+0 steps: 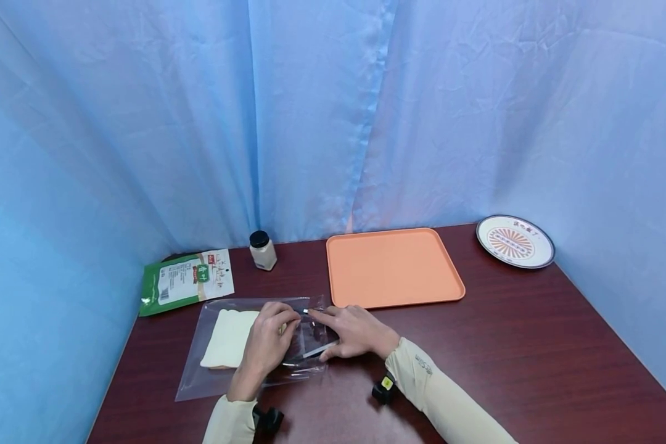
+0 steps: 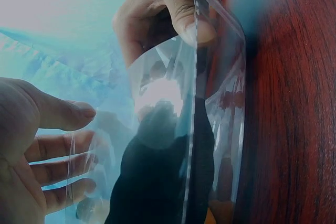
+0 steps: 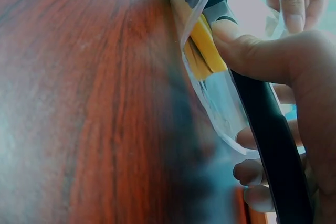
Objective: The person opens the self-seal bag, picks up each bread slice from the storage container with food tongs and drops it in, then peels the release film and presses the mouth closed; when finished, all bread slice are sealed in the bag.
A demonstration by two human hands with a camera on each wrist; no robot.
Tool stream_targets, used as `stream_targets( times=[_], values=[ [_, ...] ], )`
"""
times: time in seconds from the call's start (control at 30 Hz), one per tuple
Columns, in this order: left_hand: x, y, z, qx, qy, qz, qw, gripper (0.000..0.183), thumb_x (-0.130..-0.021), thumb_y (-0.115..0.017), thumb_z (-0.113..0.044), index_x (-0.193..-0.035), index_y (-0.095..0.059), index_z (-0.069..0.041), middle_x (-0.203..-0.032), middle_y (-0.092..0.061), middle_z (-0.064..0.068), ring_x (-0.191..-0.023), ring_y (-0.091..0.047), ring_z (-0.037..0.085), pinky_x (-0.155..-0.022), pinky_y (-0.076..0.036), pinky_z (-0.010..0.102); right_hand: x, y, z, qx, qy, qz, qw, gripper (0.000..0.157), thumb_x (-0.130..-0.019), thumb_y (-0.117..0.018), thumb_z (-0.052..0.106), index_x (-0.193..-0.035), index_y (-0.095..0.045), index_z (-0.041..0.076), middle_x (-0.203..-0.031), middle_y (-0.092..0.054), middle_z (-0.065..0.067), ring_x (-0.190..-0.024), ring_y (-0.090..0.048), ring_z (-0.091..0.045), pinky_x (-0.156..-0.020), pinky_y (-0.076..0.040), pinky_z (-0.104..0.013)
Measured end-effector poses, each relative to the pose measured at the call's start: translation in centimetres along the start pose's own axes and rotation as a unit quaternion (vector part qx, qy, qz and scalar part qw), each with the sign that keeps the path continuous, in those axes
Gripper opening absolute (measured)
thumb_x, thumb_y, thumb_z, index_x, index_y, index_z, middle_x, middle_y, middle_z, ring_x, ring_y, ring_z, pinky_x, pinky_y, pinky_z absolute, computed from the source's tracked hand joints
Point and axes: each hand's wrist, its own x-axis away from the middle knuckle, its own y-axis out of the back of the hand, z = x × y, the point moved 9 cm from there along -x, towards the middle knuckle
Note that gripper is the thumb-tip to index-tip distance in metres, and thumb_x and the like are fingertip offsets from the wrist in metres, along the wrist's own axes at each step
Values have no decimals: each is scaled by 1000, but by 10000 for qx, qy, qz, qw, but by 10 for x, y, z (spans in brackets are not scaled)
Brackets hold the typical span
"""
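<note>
A clear plastic bag lies spread at the left front, with a white bread slice, brown at its edge, inside its outline. My left hand is over the bag's middle. In the left wrist view, its fingertips show through the film, thumb apart from them. My right hand is at the bag's right end. In the right wrist view, it grips a long black bar with a grey collar, thumb on top. What the bar belongs to, I cannot tell. Something yellow shows through the film beside it.
Behind the bag lie a green and white packet and a small jar with a black lid. An orange tray is at the back centre, and a patterned plate at the back right. Blue curtains border the dark wooden table.
</note>
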Motion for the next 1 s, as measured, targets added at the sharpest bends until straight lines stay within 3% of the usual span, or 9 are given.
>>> stream_targets(
  times=[0.37, 0.8, 1.0],
  values=[
    [-1, 2, 0, 40, -33, -56, 10000, 9, -78, -83, -3, -81, -78, -9, -86, -69, 1, -87, -63, 18, -75, -56, 35, 13, 10, -8, 189, 36, -197, 9996, 94, -76, -64, 78, -150, -46, 23, -120, -69, -4, -69, -65, -17, -63, -55, -33],
    [0, -1, 1, 55, 38, -35, 10000, 8, -77, -83, -3, -81, -78, -7, -86, -69, 2, -87, -63, 18, -74, -55, 35, 47, 27, -23, 214, 72, -836, 9962, 97, -72, -69, 76, -148, -49, 19, -113, -69, 0, -65, -60, -12, -58, -52, -30],
    [0, -3, 2, 3, 135, 0, 9999, 10, -77, -83, -1, -80, -77, -9, -86, -69, 2, -89, -64, 18, -75, -57, 36, 67, 35, -34, 23, -102, -1006, 9949, 97, -72, -72, 74, -147, -50, 18, -115, -69, -1, -60, -47, -5, -57, -48, -26]
  ],
)
